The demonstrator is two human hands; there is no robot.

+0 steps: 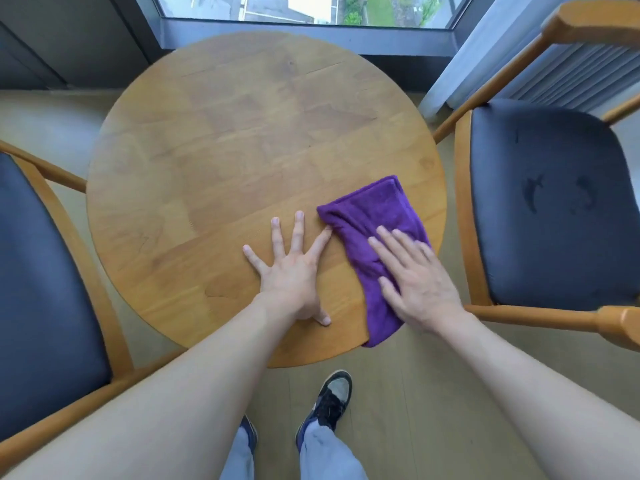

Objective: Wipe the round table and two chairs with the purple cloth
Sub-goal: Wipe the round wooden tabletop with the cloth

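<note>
Pressing the folded purple cloth (372, 237) flat under straight fingers, the right hand (414, 277) is wiping the round desk's (225, 150) near right edge while the left hand (291, 268) (splayed wide, holding nothing) is apparently bracing beside it.

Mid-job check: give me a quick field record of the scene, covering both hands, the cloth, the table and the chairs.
left hand: flat on bare wood, fingers spread
right hand: flat on purple cloth, pressing it down
purple cloth: folded, on the table's near right part, near end hanging over the rim
round table: wooden, only cloth and hands on it
left chair: dark seat, untouched
right chair: dark seat, untouched
</note>
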